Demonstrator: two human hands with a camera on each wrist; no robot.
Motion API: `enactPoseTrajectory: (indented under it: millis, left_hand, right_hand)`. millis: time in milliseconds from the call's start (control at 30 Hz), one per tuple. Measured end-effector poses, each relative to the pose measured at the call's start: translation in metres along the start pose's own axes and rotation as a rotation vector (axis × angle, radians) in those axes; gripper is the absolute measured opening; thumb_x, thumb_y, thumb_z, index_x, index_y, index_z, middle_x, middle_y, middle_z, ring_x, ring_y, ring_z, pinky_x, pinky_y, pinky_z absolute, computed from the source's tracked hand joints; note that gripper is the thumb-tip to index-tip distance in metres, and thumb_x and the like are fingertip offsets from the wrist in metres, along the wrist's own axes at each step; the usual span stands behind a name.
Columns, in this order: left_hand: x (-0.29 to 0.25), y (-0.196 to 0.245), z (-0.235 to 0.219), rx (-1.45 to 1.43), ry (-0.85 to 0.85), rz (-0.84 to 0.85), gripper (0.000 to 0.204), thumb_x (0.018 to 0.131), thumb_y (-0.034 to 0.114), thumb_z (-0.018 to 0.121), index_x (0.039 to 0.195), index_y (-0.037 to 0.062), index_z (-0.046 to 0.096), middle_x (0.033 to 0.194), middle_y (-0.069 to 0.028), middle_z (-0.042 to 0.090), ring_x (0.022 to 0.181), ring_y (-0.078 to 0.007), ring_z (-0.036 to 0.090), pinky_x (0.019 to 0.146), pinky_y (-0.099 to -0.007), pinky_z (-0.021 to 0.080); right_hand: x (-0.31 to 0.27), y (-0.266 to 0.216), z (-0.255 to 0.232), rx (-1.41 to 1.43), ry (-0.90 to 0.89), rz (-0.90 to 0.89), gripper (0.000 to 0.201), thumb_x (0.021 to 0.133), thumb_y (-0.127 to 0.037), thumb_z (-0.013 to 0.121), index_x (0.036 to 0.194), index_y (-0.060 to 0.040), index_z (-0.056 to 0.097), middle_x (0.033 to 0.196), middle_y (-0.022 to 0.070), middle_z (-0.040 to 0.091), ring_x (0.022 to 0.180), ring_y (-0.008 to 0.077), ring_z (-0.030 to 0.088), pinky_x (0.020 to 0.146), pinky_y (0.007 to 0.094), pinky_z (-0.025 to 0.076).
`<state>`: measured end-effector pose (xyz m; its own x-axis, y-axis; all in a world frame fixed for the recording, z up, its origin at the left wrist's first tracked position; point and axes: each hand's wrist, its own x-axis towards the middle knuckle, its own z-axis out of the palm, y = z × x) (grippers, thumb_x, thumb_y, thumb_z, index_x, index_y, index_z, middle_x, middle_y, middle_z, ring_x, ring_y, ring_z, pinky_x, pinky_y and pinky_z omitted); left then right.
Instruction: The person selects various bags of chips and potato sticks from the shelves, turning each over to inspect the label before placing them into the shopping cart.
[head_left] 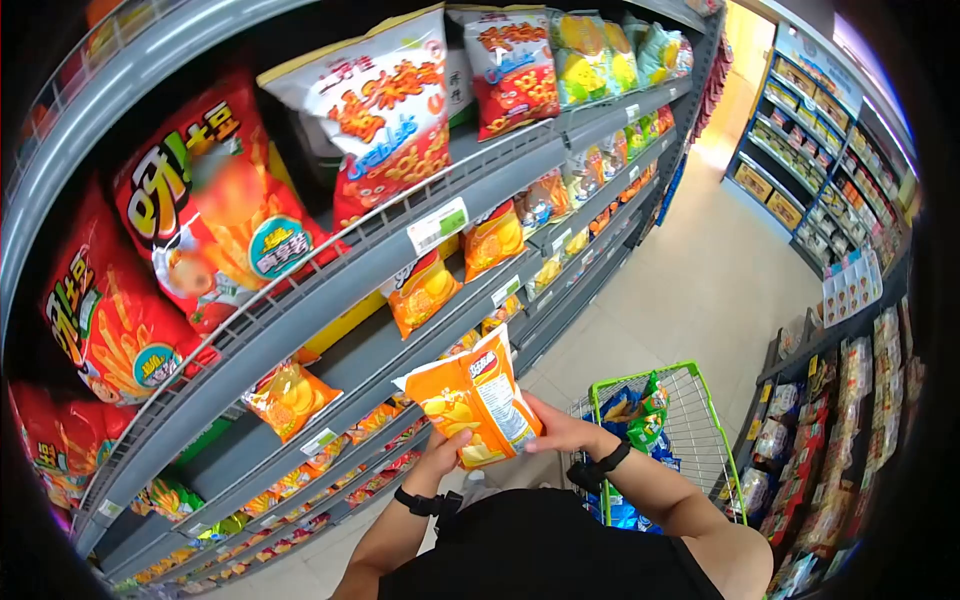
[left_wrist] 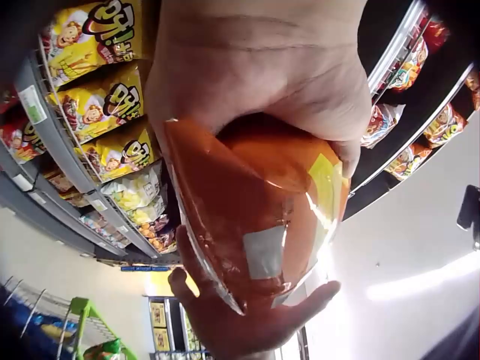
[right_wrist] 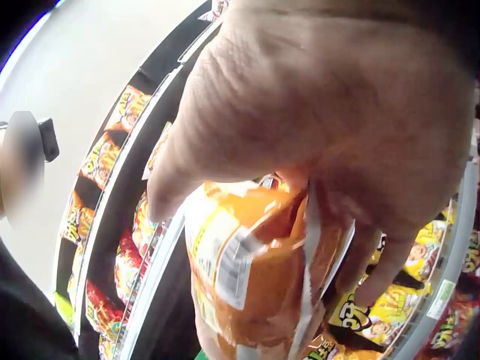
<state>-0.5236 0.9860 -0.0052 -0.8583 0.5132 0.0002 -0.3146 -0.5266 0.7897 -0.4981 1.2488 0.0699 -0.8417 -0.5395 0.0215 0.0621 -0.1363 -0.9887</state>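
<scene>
An orange and white chip bag is held up between both hands in the head view, its back with a printed white panel facing up. My left hand grips its lower left edge, the thumb on the front. At the lower right side my right hand grips it, thumb near the bottom corner. The left wrist view shows the bag's end below my left palm, with the other hand beyond. In the right wrist view a barcode shows on the bag under my right hand.
Shelves with a wire-railed edge run along the left, stocked with red chip bags and orange ones. A green-rimmed cart holding several packages stands at the right. More shelves line the far right, with tiled floor between.
</scene>
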Motion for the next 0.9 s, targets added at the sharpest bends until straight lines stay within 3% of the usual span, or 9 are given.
enactPoseTrajectory:
  millis: [167,267,367,400,467,567,633,767,900]
  left_hand:
    - [0.021,0.046,0.013,0.513,0.355,0.427,0.064,0.085,0.012,0.075,0.141,0.0030,0.043,0.132,-0.0104,0.057,0.124,-0.0235,0.054,0.106,-0.0382,0.044]
    - [0.011,0.068,0.008,1.004,0.652,0.335,0.067,0.082,0.017,0.078,0.137,0.0014,0.043,0.125,-0.0126,0.057,0.120,-0.0260,0.056,0.104,-0.0387,0.045]
    - [0.007,0.075,0.009,1.077,0.312,0.485,0.075,0.080,0.023,0.082,0.137,-0.0002,0.040,0.130,-0.0168,0.051,0.124,-0.0292,0.053,0.104,-0.0391,0.044]
    - [0.004,0.070,0.019,0.815,0.316,0.418,0.088,0.078,0.029,0.084,0.141,-0.0015,0.032,0.138,-0.0189,0.044,0.132,-0.0293,0.047,0.106,-0.0411,0.044]
    - [0.004,0.072,0.026,0.752,0.295,0.547,0.093,0.077,0.031,0.086,0.143,-0.0008,0.029,0.142,-0.0193,0.041,0.136,-0.0280,0.043,0.107,-0.0421,0.043]
    - [-0.002,0.087,0.028,0.642,0.394,0.568,0.102,0.074,0.030,0.089,0.146,0.0003,0.024,0.147,-0.0194,0.035,0.139,-0.0264,0.039,0.109,-0.0427,0.041]
    - [-0.002,0.094,0.027,0.470,0.512,0.547,0.102,0.072,0.028,0.090,0.146,0.0004,0.025,0.145,-0.0187,0.035,0.137,-0.0267,0.041,0.109,-0.0417,0.040]
    - [-0.005,0.110,0.013,0.843,0.750,0.698,0.085,0.074,0.016,0.087,0.140,-0.0001,0.036,0.132,-0.0151,0.041,0.126,-0.0242,0.048,0.105,-0.0374,0.043]
    - [-0.015,0.134,-0.006,0.457,0.742,0.557,0.071,0.082,0.008,0.079,0.139,-0.0019,0.038,0.136,-0.0153,0.047,0.130,-0.0229,0.046,0.109,-0.0386,0.038]
  right_hand:
    - [0.040,-0.008,0.015,-0.106,0.083,0.073,0.075,0.090,-0.014,0.075,0.150,-0.0007,0.033,0.144,0.0112,0.049,0.132,0.0162,0.046,0.108,0.0327,0.041]
    - [0.055,-0.004,0.030,-0.155,0.277,-0.022,0.072,0.091,-0.013,0.073,0.150,0.0003,0.034,0.142,0.0100,0.050,0.130,0.0161,0.048,0.108,0.0319,0.041]
    - [0.069,0.004,0.028,-0.188,0.226,-0.122,0.081,0.092,-0.023,0.070,0.155,0.0007,0.026,0.154,0.0129,0.036,0.142,0.0224,0.035,0.115,0.0398,0.034]
    - [0.072,-0.003,0.033,-0.161,0.171,-0.148,0.083,0.092,-0.026,0.069,0.157,0.0005,0.023,0.158,0.0137,0.031,0.146,0.0241,0.030,0.116,0.0422,0.031]
    - [0.076,-0.012,0.039,-0.213,0.018,-0.197,0.088,0.091,-0.023,0.069,0.160,-0.0057,0.018,0.166,0.0177,0.014,0.154,0.0311,0.013,0.120,0.0473,0.025]
    - [0.083,-0.030,0.055,-0.412,-0.172,-0.254,0.091,0.090,-0.034,0.069,0.160,-0.0059,0.019,0.166,0.0191,0.010,0.154,0.0347,0.010,0.121,0.0495,0.022]
    - [0.089,-0.036,0.063,-0.571,-0.282,-0.271,0.085,0.088,-0.039,0.070,0.157,-0.0073,0.032,0.166,0.0237,0.003,0.155,0.0391,0.005,0.120,0.0509,0.023]
    - [0.106,-0.040,0.081,-0.586,-0.360,-0.355,0.078,0.085,-0.036,0.072,0.152,-0.0091,0.043,0.167,0.0233,0.003,0.155,0.0386,0.006,0.121,0.0514,0.016]
    - [0.117,-0.062,0.079,-0.566,-0.462,-0.340,0.079,0.084,-0.035,0.073,0.153,-0.0103,0.042,0.168,0.0206,0.004,0.155,0.0373,0.006,0.122,0.0517,0.011]
